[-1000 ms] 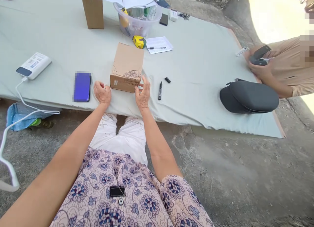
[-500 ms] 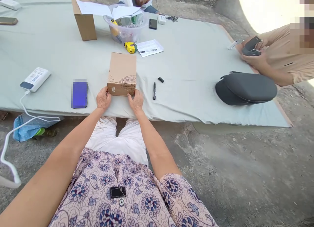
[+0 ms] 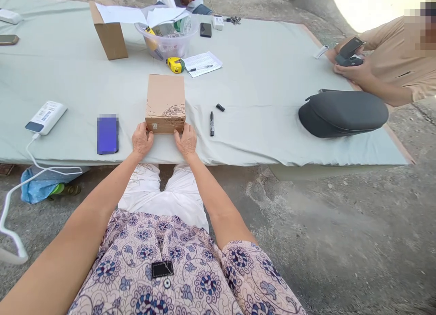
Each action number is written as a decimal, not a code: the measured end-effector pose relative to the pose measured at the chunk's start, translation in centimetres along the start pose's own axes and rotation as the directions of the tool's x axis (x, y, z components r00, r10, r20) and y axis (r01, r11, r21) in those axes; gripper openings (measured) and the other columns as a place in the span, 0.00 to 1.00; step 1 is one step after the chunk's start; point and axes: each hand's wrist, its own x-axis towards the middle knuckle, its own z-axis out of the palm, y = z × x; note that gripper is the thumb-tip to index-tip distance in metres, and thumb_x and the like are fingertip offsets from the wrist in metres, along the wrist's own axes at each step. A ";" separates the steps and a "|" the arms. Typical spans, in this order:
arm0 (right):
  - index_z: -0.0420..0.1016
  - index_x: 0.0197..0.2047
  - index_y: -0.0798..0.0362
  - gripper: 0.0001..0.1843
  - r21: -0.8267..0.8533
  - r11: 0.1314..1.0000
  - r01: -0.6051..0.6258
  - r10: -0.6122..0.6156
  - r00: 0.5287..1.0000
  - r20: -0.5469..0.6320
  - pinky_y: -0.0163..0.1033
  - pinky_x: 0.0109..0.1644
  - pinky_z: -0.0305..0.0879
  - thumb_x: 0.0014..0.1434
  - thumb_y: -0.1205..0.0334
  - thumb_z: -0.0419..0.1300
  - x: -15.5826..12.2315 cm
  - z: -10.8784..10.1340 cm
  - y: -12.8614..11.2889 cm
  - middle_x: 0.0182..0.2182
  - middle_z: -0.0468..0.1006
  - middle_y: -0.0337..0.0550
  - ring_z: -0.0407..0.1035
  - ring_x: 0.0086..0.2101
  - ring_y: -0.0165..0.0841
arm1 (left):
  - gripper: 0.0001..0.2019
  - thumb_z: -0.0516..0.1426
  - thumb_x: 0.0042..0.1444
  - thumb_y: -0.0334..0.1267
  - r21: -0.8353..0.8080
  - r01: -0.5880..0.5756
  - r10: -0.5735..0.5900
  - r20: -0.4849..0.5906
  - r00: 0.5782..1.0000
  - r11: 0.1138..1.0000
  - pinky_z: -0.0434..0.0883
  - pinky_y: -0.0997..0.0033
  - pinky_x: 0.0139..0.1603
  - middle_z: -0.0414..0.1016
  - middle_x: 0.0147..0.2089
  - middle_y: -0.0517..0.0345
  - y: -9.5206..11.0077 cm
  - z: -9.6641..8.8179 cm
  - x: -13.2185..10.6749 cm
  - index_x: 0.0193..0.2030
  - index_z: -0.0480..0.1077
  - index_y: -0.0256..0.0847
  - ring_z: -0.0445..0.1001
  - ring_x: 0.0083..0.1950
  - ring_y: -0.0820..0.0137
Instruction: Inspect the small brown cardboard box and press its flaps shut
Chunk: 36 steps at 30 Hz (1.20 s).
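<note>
A brown cardboard box (image 3: 165, 95) stands on the cloth-covered table near its front edge, with dark scribbled lines on its top and front. My left hand (image 3: 142, 139) grips the box's lower left front corner, and my right hand (image 3: 185, 139) grips the lower right one. Fingers on the box's sides are partly hidden. To the right of the box lie an uncapped black marker (image 3: 211, 124) and its cap (image 3: 220, 107). A phone with a blurred blue screen (image 3: 107, 134) lies left of my left hand.
A white power bank (image 3: 46, 118) with a cable lies left. Behind the box are a tape measure (image 3: 175, 65), paper with a pen (image 3: 203, 63), a plastic basin (image 3: 166, 46) and another cardboard box (image 3: 111, 40). A black case (image 3: 344, 113) sits right. Two other people are at the table.
The view has shifted slightly, so things on the table appear a little further left. Both my hands stay on the box, which looks unmoved on the table.
</note>
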 end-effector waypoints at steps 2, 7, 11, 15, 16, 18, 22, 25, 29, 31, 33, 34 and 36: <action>0.61 0.63 0.61 0.27 0.037 0.999 0.000 0.001 1.000 -0.030 0.50 0.57 0.68 0.67 0.54 0.52 -0.1 0.0 0.0 0.49 0.74 0.60 0.70 0.50 0.47 | 0.18 0.53 0.55 0.34 -0.042 0.007 -0.006 0.014 1.000 0.999 0.74 0.59 0.51 0.75 0.48 0.46 0.1 0.0 0.0 0.54 0.67 0.41 0.77 0.48 0.58; 0.47 0.72 0.59 0.36 0.059 0.997 0.052 -0.047 0.995 -0.086 0.48 0.59 0.69 0.67 0.54 0.52 -0.3 0.0 0.1 0.58 0.71 0.62 0.69 0.55 0.45 | 0.34 0.54 0.54 0.34 -0.084 -0.051 0.049 -0.023 0.999 0.995 0.71 0.59 0.61 0.69 0.62 0.40 0.5 0.1 -0.4 0.70 0.55 0.37 0.72 0.60 0.56; 0.47 0.72 0.60 0.34 0.059 0.995 0.081 -0.075 0.992 -0.098 0.46 0.61 0.68 0.68 0.57 0.49 -0.5 0.1 0.2 0.60 0.68 0.64 0.68 0.57 0.43 | 0.38 0.54 0.54 0.34 -0.109 -0.051 0.049 -0.019 0.999 0.993 0.72 0.61 0.60 0.69 0.62 0.40 0.8 0.0 -0.7 0.73 0.50 0.37 0.73 0.59 0.57; 0.49 0.72 0.59 0.32 0.056 0.996 0.072 -0.067 0.994 -0.083 0.47 0.61 0.68 0.68 0.60 0.46 -0.6 0.2 0.2 0.57 0.71 0.61 0.71 0.54 0.42 | 0.38 0.54 0.55 0.35 -0.104 -0.060 0.053 -0.066 0.996 0.993 0.69 0.59 0.65 0.66 0.66 0.40 0.9 -0.1 -0.8 0.73 0.50 0.38 0.68 0.66 0.55; 0.50 0.72 0.59 0.31 0.058 0.996 0.071 -0.065 0.994 -0.090 0.48 0.62 0.68 0.68 0.60 0.46 -0.6 0.2 0.2 0.58 0.71 0.61 0.70 0.55 0.42 | 0.38 0.54 0.55 0.35 -0.103 -0.066 0.060 -0.065 0.996 0.993 0.69 0.59 0.65 0.65 0.67 0.40 0.9 -0.2 -0.8 0.73 0.51 0.39 0.67 0.68 0.55; 0.52 0.71 0.60 0.31 0.059 0.995 0.083 -0.077 0.992 -0.104 0.50 0.65 0.66 0.67 0.60 0.46 -0.6 0.3 0.2 0.60 0.69 0.63 0.66 0.60 0.44 | 0.37 0.55 0.55 0.36 -0.105 -0.071 0.066 -0.047 0.997 0.992 0.70 0.60 0.65 0.65 0.68 0.41 0.8 -0.1 -0.8 0.73 0.52 0.40 0.66 0.69 0.56; 0.54 0.70 0.61 0.30 0.037 0.993 0.108 -0.103 0.989 -0.106 0.51 0.70 0.61 0.67 0.60 0.46 -0.5 0.6 0.4 0.63 0.66 0.64 0.61 0.65 0.44 | 0.36 0.55 0.56 0.36 -0.113 -0.066 0.062 -0.044 0.997 0.991 0.70 0.61 0.64 0.67 0.66 0.42 0.5 0.1 -0.8 0.73 0.53 0.40 0.69 0.66 0.56; 0.55 0.71 0.60 0.31 0.028 0.993 0.113 -0.109 0.989 -0.104 0.52 0.69 0.62 0.67 0.60 0.47 -0.4 0.8 0.7 0.62 0.67 0.63 0.62 0.65 0.45 | 0.36 0.56 0.56 0.36 -0.118 -0.072 0.065 -0.058 0.996 0.990 0.70 0.61 0.65 0.68 0.65 0.42 0.2 0.3 -0.7 0.72 0.56 0.39 0.70 0.65 0.55; 0.54 0.71 0.57 0.32 0.088 0.986 0.140 -0.128 0.984 -0.127 0.51 0.67 0.65 0.66 0.60 0.49 -0.1 1.3 1.2 0.61 0.68 0.61 0.64 0.63 0.44 | 0.36 0.56 0.55 0.36 -0.166 -0.081 0.069 -0.077 0.995 0.983 0.72 0.63 0.61 0.70 0.62 0.43 -0.3 0.6 -0.4 0.72 0.57 0.41 0.73 0.61 0.57; 0.52 0.72 0.57 0.33 0.135 0.979 0.152 -0.135 0.982 -0.131 0.50 0.65 0.67 0.66 0.61 0.50 0.1 1.5 1.4 0.60 0.69 0.60 0.65 0.61 0.44 | 0.36 0.56 0.55 0.35 -0.193 -0.061 0.047 -0.076 0.996 0.979 0.74 0.63 0.57 0.71 0.59 0.44 -0.5 0.8 -0.2 0.72 0.57 0.41 0.75 0.58 0.58; 0.52 0.71 0.56 0.32 0.179 0.971 0.156 -0.134 0.982 -0.131 0.48 0.60 0.71 0.65 0.62 0.50 0.2 1.7 1.7 0.58 0.70 0.60 0.68 0.57 0.43 | 0.35 0.55 0.54 0.33 -0.216 -0.044 0.026 -0.085 0.996 0.975 0.74 0.64 0.54 0.72 0.57 0.44 -0.7 0.9 -0.1 0.71 0.57 0.41 0.76 0.54 0.60; 0.54 0.70 0.56 0.30 0.199 0.969 0.149 -0.124 0.983 -0.137 0.47 0.57 0.72 0.65 0.63 0.50 0.2 1.8 1.8 0.57 0.71 0.59 0.70 0.54 0.42 | 0.34 0.55 0.54 0.32 -0.228 -0.039 0.018 -0.096 0.995 0.973 0.74 0.64 0.54 0.72 0.57 0.44 -0.7 1.0 0.0 0.70 0.57 0.40 0.76 0.53 0.61; 0.59 0.65 0.54 0.25 0.230 0.966 0.114 -0.078 0.984 -0.161 0.45 0.53 0.73 0.65 0.64 0.49 0.3 1.9 2.0 0.53 0.73 0.55 0.72 0.48 0.39 | 0.32 0.54 0.53 0.30 -0.252 -0.028 -0.003 -0.122 0.993 0.967 0.74 0.65 0.52 0.72 0.56 0.44 -0.8 1.1 0.0 0.68 0.59 0.38 0.76 0.50 0.63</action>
